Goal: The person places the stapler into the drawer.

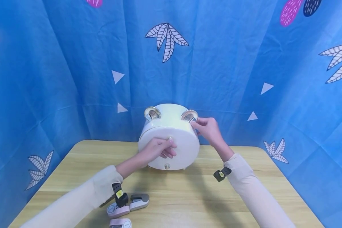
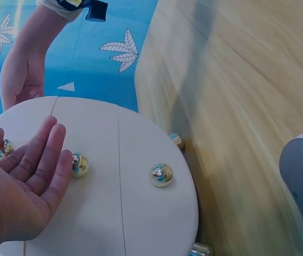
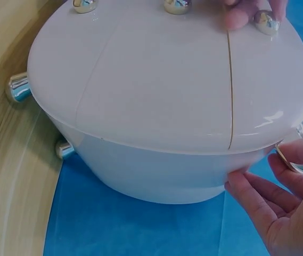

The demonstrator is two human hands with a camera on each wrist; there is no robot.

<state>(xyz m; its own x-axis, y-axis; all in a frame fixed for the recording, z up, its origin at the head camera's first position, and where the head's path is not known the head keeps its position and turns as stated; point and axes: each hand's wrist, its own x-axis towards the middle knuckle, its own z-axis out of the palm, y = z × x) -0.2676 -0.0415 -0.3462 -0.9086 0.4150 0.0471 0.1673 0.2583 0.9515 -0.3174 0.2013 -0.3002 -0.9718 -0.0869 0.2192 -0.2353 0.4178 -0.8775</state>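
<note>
- Round box [image 1: 171, 139]: glossy cream-white; two shiny silver-gold ear rings; gold ball knobs [image 2: 161, 175].
- Table [image 1: 188, 196]: pale yellow wood grain.
- Backdrop cloth [image 1: 74, 63]: bright blue, printed with white leaf sprigs, white triangles, magenta and navy speckled ovals.
- Sleeves [image 1: 245, 180]: plain cream.
- Wrist straps [image 1: 221, 174]: black, yellow patch.

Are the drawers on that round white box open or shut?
Shut. The drawer fronts lie flush across the box face, only thin seams between them; the left hand touches one knob.

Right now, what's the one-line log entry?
left hand: on box knob | right hand: touching ear | box: on table
</note>
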